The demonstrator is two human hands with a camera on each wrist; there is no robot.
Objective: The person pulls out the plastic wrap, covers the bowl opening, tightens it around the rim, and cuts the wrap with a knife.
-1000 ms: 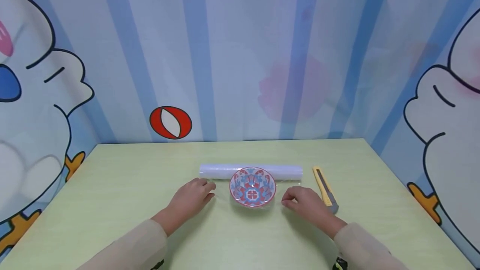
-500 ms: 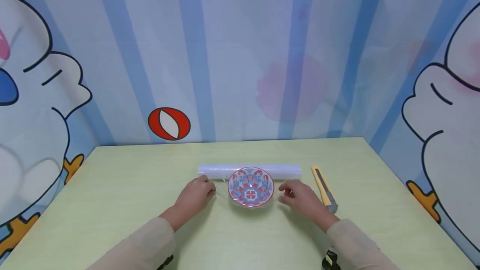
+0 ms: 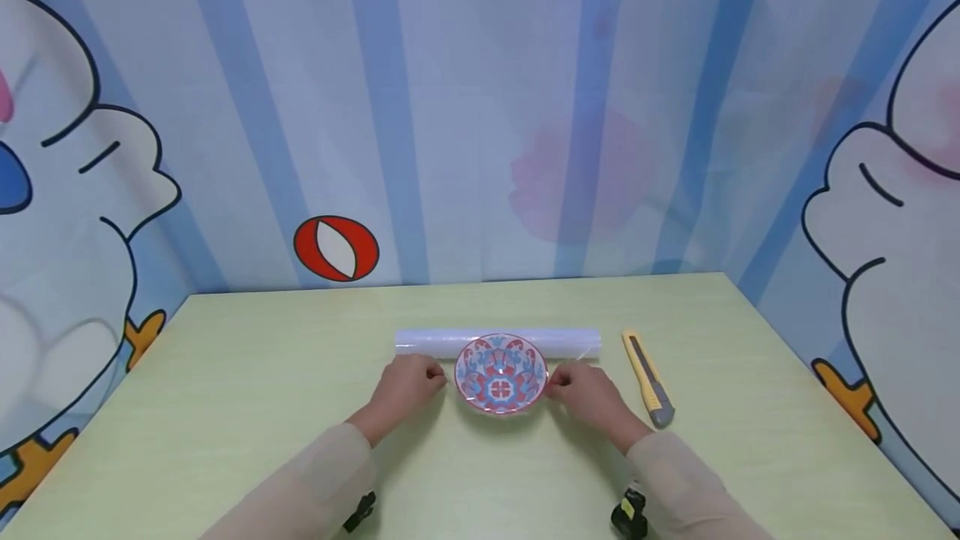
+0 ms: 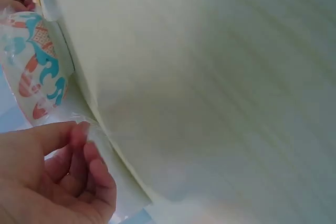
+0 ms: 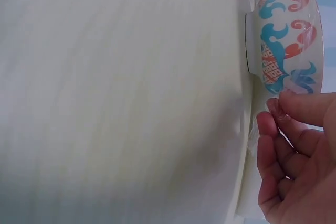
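Tabletop (image 3: 187, 407): cutter (image 3: 648, 380) near, roll (image 3: 435, 341) behind bowl (image 3: 501, 374)

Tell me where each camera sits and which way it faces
Head: on the head, looking forward and down at the bowl and table; left hand, right hand, sleeves show.
Left wrist: worn there, facing the left hand by the bowl; right hand, top left.
Right wrist: worn there, facing the right hand by the bowl; left hand, top right.
Wrist views share the bowl's outer side.
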